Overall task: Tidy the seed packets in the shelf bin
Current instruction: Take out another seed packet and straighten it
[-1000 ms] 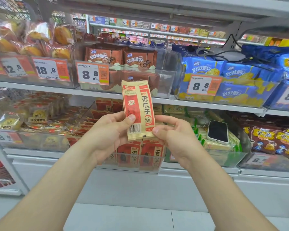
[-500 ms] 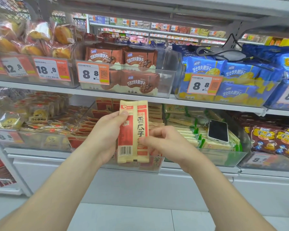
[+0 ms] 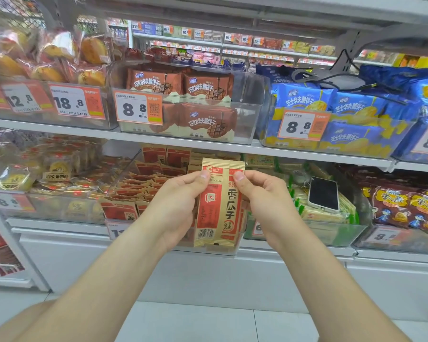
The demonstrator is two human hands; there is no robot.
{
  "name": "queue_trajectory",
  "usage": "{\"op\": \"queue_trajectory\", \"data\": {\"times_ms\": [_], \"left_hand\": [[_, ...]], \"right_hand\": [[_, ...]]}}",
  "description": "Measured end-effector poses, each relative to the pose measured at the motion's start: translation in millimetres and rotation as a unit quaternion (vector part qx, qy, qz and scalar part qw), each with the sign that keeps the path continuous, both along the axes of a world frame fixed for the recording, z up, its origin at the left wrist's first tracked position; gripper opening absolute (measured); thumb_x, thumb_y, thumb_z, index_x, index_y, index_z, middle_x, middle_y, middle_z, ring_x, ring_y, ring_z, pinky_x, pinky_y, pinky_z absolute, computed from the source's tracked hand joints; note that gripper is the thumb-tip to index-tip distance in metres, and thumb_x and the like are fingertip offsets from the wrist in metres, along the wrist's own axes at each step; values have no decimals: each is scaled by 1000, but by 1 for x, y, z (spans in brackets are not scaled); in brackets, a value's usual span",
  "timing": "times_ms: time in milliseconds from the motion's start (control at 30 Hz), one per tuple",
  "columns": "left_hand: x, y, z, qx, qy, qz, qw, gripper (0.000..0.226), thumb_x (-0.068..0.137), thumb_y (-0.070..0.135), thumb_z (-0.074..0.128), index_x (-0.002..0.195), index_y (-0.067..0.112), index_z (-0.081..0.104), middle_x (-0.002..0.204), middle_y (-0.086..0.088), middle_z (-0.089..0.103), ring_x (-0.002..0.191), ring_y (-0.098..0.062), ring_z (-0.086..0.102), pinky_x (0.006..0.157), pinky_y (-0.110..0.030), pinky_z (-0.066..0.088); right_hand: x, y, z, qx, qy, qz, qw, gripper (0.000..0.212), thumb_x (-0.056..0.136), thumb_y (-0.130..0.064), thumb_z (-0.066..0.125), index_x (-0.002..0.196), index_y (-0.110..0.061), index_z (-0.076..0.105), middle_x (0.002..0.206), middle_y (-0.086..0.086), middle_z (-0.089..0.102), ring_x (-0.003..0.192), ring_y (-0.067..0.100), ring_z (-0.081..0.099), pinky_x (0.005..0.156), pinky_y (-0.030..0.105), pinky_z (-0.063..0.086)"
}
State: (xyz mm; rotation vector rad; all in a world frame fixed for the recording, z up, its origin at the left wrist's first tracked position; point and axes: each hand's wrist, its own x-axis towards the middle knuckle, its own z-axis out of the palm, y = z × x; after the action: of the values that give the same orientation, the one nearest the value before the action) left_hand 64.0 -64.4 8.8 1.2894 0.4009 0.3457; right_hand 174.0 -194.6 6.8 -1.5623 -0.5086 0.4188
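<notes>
A tan and red seed packet [image 3: 219, 206] stands upright at the front of the clear shelf bin [image 3: 124, 178] on the lower shelf. My left hand [image 3: 176, 203] grips its left edge, thumb near the top corner. My right hand [image 3: 265, 201] pinches the top right corner with thumb and fingers. Several more seed packets [image 3: 143, 186] of the same kind lie stacked and leaning inside the bin behind and to the left. The packet's lower end reaches the bin's front wall.
A phone [image 3: 323, 193] lies on green and yellow packets in the neighbouring bin to the right. Brown wafer packs [image 3: 203, 87] and blue packs [image 3: 351, 104] fill bins on the shelf above. Pastry packs [image 3: 57, 169] sit in the bin to the left.
The packet has come down from in front of the upper shelf into the front of the bin. Both hands slid up to its top corners.
</notes>
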Motion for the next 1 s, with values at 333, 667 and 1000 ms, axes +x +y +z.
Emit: {"op": "queue_trajectory", "data": {"times_ms": [333,667,1000], "left_hand": [[-1,1,-1,102,-61,142,983,7,105,12,68,110,16,65,99,-3,84,91,-22,82,68,-38,66],[-2,-4,-7,319,-35,175,931,32,84,52,87,87,24,72,84,5,79,78,-18,78,75,-50,66],[-4,-1,3,283,-22,124,951,11,100,21,74,93,19,82,82,2,82,79,-17,81,83,-49,67]], "right_hand": [[-1,1,2,22,6,-1,1000,20,105,-23,67,100,-12,82,94,4,83,86,20,79,74,32,58],[-8,7,-1,57,-76,-38,995,23,98,-17,73,77,-13,81,76,9,78,71,19,74,72,40,62],[-3,14,-8,65,-222,-55,971,49,105,-43,61,77,-5,72,74,26,68,62,26,58,63,56,54]]}}
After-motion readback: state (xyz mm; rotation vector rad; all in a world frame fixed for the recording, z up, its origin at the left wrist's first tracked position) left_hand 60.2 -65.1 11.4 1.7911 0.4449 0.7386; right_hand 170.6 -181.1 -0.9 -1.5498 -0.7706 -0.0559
